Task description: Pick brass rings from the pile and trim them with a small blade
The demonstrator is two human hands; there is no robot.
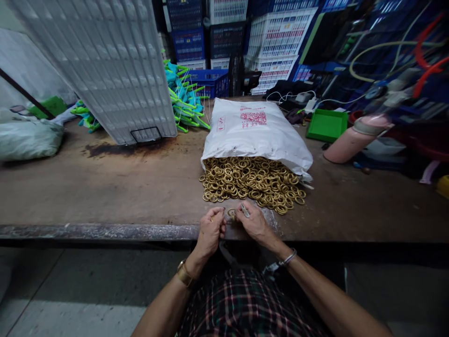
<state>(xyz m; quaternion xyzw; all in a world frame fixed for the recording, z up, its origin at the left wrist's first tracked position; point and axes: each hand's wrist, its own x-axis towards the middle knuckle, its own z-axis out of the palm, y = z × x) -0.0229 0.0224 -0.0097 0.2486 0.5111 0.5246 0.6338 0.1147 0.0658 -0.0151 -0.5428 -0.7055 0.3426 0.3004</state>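
Observation:
My left hand (212,228) is closed in a pinch at the table's front edge, and what its fingertips hold, if anything, is too small to make out. Opposite it, my right hand (255,223) is closed around a small grey metal tool (245,210) that shows above the fingers. Between the two hands is a single brass-coloured ring (231,213), touching or close to my right fingertips; I cannot tell which. Just beyond lies a heap of brass-coloured rings (245,180), spilling from the mouth of a white woven sack (259,135) with red print.
A tall translucent ribbed panel (115,70) stands at the back left, beside green and turquoise plastic pieces (187,96). To the right are a green tray (327,125) and a pink cylinder (354,135). Stacked crates (277,37) rise behind the wooden table (122,187).

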